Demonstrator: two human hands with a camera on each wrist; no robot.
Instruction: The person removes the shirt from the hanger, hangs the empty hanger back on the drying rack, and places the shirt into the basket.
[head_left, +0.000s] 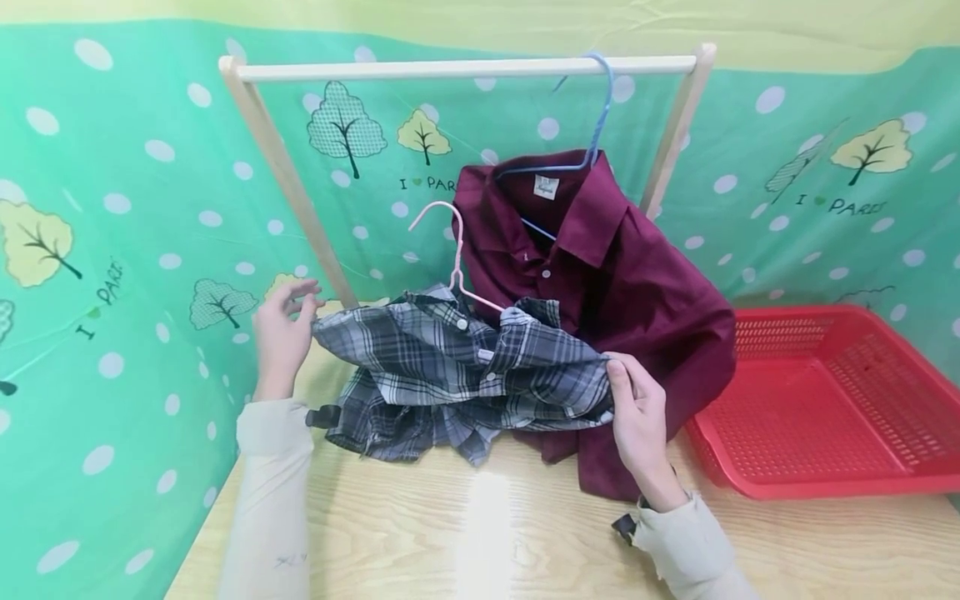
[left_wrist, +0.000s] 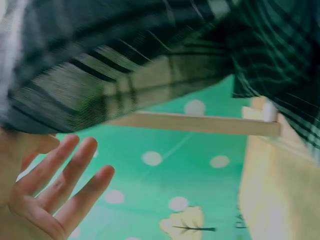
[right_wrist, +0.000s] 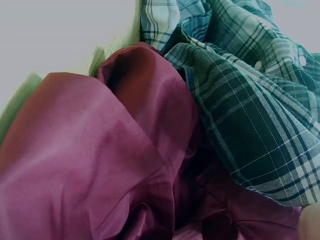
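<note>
A grey-and-black plaid shirt (head_left: 420,367) is spread between the two hands, a pink hanger (head_left: 458,250) inside its collar with the hook sticking up. At the shirt's right shoulder my right hand (head_left: 641,412) grips the cloth, thumb in front. By the left shoulder my left hand (head_left: 285,333) is at the cloth edge; its fingers are extended and apart from the thumb. In the left wrist view, fingers (left_wrist: 75,185) spread below the plaid cloth. Behind it, a maroon shirt (head_left: 660,300) hangs on a blue hanger (head_left: 600,108). The right wrist view shows both shirts, but little of the hand.
A wooden rack (head_left: 450,69) stands at the back, with the blue hanger's hook over its bar near the right end. On the right of the wooden table (head_left: 405,525) sits a red plastic basket (head_left: 787,487). A green patterned cloth (head_left: 112,358) covers the back and left side.
</note>
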